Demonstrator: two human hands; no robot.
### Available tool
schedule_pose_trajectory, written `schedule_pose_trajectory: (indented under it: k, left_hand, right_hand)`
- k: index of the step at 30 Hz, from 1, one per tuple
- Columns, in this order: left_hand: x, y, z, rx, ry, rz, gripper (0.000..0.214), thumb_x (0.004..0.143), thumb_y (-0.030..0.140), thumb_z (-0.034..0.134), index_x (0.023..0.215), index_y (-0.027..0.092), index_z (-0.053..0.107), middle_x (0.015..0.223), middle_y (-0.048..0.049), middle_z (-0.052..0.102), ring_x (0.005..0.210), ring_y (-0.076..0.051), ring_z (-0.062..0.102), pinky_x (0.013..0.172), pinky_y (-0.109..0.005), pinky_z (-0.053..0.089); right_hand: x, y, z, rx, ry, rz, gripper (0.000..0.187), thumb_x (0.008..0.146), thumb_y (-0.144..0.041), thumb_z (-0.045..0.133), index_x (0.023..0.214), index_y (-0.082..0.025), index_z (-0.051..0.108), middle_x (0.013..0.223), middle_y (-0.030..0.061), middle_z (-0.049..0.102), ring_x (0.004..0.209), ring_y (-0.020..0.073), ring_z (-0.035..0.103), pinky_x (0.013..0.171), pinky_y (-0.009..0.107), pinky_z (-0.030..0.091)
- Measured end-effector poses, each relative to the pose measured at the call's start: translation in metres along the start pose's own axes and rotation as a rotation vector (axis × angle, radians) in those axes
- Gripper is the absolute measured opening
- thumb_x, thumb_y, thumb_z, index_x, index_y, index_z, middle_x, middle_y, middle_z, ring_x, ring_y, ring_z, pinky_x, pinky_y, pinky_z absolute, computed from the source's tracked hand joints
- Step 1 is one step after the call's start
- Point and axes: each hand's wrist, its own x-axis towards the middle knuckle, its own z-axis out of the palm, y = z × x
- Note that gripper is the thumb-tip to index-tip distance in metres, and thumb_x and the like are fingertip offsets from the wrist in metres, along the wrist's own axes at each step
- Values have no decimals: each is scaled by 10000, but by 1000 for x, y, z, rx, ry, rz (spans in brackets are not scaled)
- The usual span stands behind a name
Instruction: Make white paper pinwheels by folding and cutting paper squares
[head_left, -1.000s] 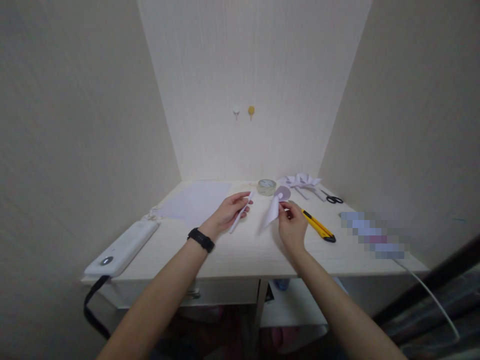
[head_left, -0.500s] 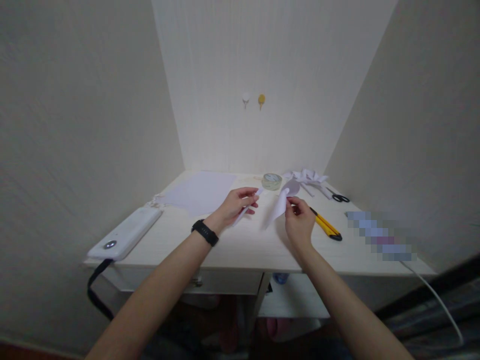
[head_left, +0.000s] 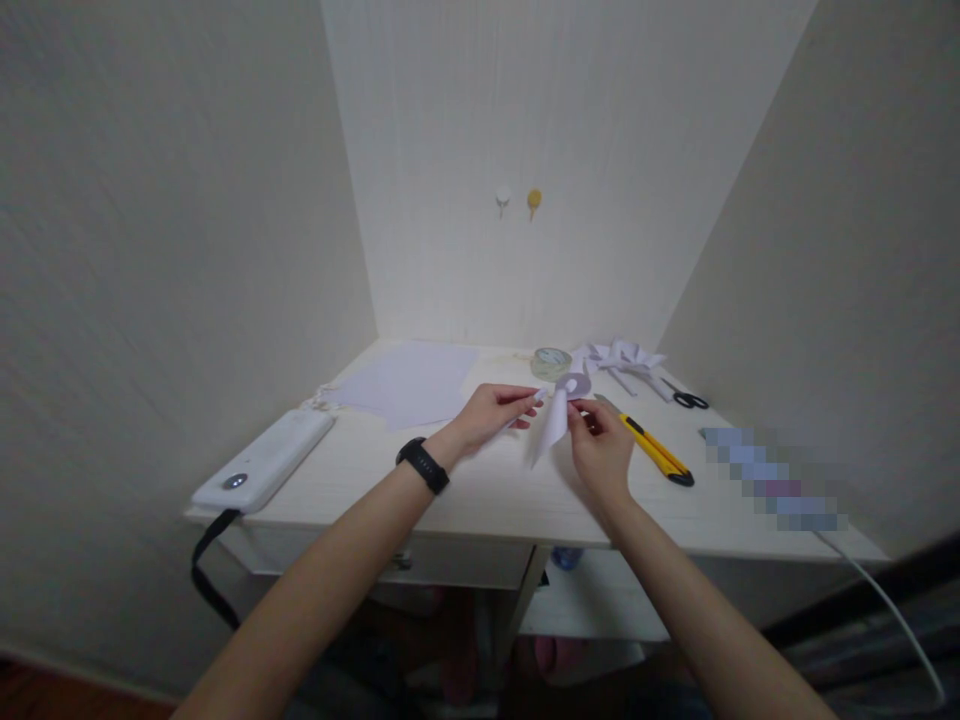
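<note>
Over the middle of the white desk, my right hand (head_left: 602,445) pinches a white paper pinwheel (head_left: 556,418) with curled blades. Just to its left, my left hand (head_left: 496,412) is closed on a thin rolled paper stick (head_left: 523,416), its upper end close to the pinwheel's centre. Whether the stick's tip touches the pinwheel I cannot tell. A yellow and black utility knife (head_left: 655,450) lies right beside my right hand. Behind the pinwheel stands a roll of clear tape (head_left: 551,362).
White paper sheets (head_left: 420,380) lie at the back left, a white device (head_left: 262,465) with a black strap at the left edge. Folded paper pieces (head_left: 621,358) and black scissors (head_left: 688,399) are at the back right. A blurred-out object (head_left: 772,475) with a white cable (head_left: 881,590) lies at right.
My left hand has moved right with the paper stick, up to the pinwheel. The pinwheel has turned slightly in my right hand. The view has shifted a little.
</note>
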Motion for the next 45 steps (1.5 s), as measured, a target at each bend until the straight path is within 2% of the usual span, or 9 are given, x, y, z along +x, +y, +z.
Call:
schedule_pose_trajectory:
  k: [5, 11, 19, 26, 37, 45]
  left_hand:
    - [0, -5, 0, -85, -101, 6, 378, 718, 294, 818, 1038, 107, 742, 960, -127, 741, 816, -168, 684, 764, -329, 554]
    - [-2, -5, 0, -155, -131, 13, 492, 654, 333, 862, 1059, 89, 729, 1022, -149, 737, 904, -212, 704, 890, -404, 545]
    - [-3, -1, 2, -121, -78, 26, 454, 634, 383, 862, 971, 97, 754, 938, -123, 756, 806, -197, 721, 857, -409, 572]
    - [-4, 3, 3, -105, -15, -6, 363, 616, 264, 881, 922, 106, 767, 859, -96, 763, 751, -171, 717, 857, -382, 578]
    - [-7, 6, 5, -123, -25, -39, 390, 629, 278, 875, 957, 98, 763, 861, -99, 761, 744, -150, 705, 868, -356, 561]
    - [-6, 1, 4, -213, -61, -36, 398, 608, 317, 886, 923, 103, 768, 893, -108, 759, 752, -144, 701, 855, -336, 558]
  right_hand:
    - [-2, -1, 0, -16, -12, 5, 179, 837, -337, 606, 816, -185, 698, 777, 41, 679, 641, 170, 549, 593, 298, 437]
    - [-3, 1, 0, -31, -13, 18, 174, 836, -333, 595, 811, -184, 682, 778, 39, 669, 646, 173, 557, 592, 297, 434]
    - [-3, 0, 0, -86, -22, -38, 168, 853, -318, 569, 796, -185, 653, 738, 22, 645, 601, 157, 527, 571, 286, 418]
    - [-4, -1, 1, -112, -35, -97, 151, 873, -300, 560, 816, -189, 645, 740, 14, 637, 599, 152, 527, 564, 276, 413]
    - [-6, 0, 1, -118, -46, -70, 144, 877, -298, 574, 819, -188, 647, 734, 13, 641, 602, 156, 539, 593, 289, 434]
    - [-7, -3, 0, -184, -52, -191, 107, 876, -246, 546, 818, -193, 619, 752, 23, 642, 640, 164, 563, 600, 290, 435]
